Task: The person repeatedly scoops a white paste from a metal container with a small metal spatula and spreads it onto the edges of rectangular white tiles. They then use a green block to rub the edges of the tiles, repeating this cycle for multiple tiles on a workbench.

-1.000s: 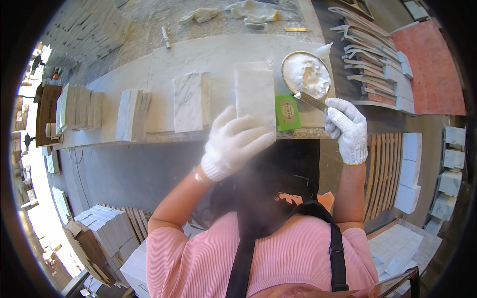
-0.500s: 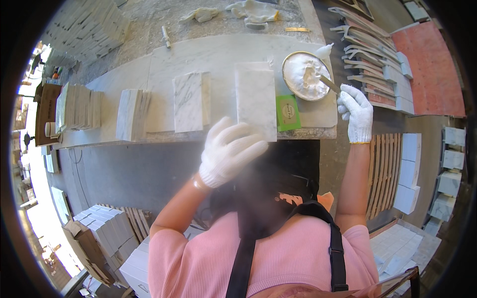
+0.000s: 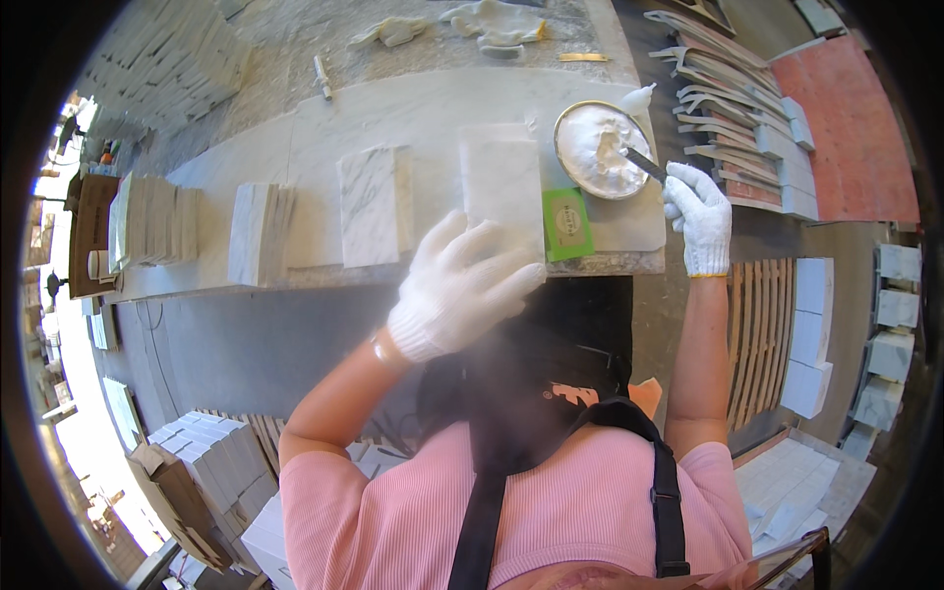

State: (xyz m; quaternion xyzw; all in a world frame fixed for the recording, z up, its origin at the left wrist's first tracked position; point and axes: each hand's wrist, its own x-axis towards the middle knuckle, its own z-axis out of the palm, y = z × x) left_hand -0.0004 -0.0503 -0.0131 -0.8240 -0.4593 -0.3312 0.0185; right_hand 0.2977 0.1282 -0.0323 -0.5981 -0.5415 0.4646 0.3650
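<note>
My right hand (image 3: pixel 698 216), in a white knitted glove, grips a narrow putty knife (image 3: pixel 644 164). The blade's tip reaches into white paste (image 3: pixel 595 138) inside a round tub (image 3: pixel 562 169). Gloved in white too, my left hand (image 3: pixel 462 290) has its fingers spread at the near end of a white marble tile (image 3: pixel 500 177), covering that end; whether they touch it I cannot tell. Right of this tile lies a green hand pad (image 3: pixel 567 224). A grey-veined tile (image 3: pixel 370 206) lies to the left.
Two stacks of tiles, one narrow (image 3: pixel 258 234) and one wider (image 3: pixel 152 221), stand at the table's left. A white marker (image 3: pixel 323 77), loose gloves (image 3: pixel 492 22) and a yellow strip (image 3: pixel 584 57) lie at the back. Beside the tub is a white nozzle (image 3: pixel 637 98). A wooden pallet (image 3: pixel 755 334) stands at right.
My left hand has shifted slightly up and right, closer against the white tile. The putty knife has turned a little, its tip still in the paste, with my right hand moved slightly.
</note>
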